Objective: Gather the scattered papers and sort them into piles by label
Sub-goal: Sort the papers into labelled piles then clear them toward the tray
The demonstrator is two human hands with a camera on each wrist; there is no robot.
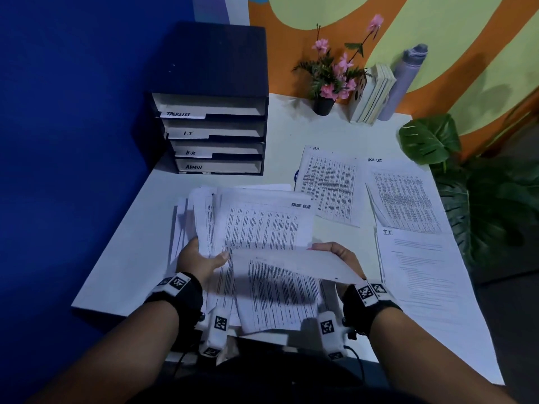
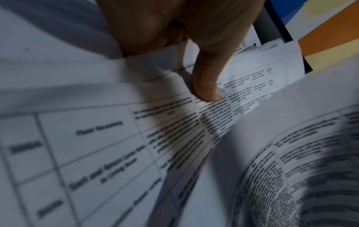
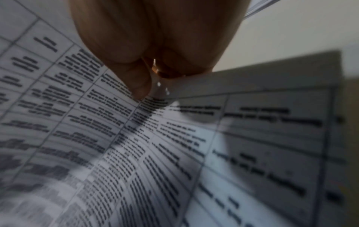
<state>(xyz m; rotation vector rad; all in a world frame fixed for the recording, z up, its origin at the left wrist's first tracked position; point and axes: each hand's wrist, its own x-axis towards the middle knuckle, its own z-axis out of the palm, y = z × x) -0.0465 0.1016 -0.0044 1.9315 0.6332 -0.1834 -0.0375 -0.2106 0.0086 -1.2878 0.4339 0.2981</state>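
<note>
My left hand (image 1: 201, 258) grips a fanned stack of printed papers (image 1: 256, 223) near the table's front; its thumb (image 2: 205, 86) presses on the top sheets. The top sheet of the stack reads TASK LIST. My right hand (image 1: 338, 255) pinches the far edge of one printed sheet (image 1: 280, 287), folded toward me above the stack; its thumb (image 3: 136, 83) lies on the print. Three piles lie at the right: an H.R. sheet (image 1: 329, 185), a TASK LIST sheet (image 1: 405, 196) and an I.T. sheet (image 1: 423, 266).
A dark paper sorter (image 1: 215, 135) with trays labelled TASKLIST, I.T, H.R, ADMIN stands at the back left of the white table (image 1: 140, 234). A flower pot (image 1: 323, 104), books (image 1: 373, 94) and a grey bottle (image 1: 402, 83) line the back wall. A leafy plant (image 1: 466, 185) stands right.
</note>
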